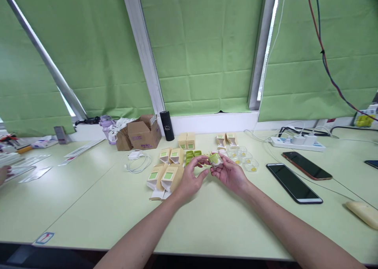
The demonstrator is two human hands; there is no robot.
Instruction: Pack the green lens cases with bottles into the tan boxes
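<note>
In my right hand [232,175] is a small green and clear plastic cup [215,160], held by the fingertips above the table. My left hand [191,178] is at the cup's left side, thumb and fingers apart, its fingertips close to or touching the edge. Behind my hands sit several small green cups [193,154]. Clear plastic cups with yellow centres [251,164] stand to the right, partly hidden by my right hand. Open tan paper boxes with green labels [169,174] lie to the left of my left hand.
Closed tan boxes [186,140] and two open ones [226,139] stand farther back. Around them are a black tumbler [167,126], a cardboard carton [144,133], a white cable [138,161], phones [293,182] and a power strip [298,143]. Another person's hand [4,174] shows at far left.
</note>
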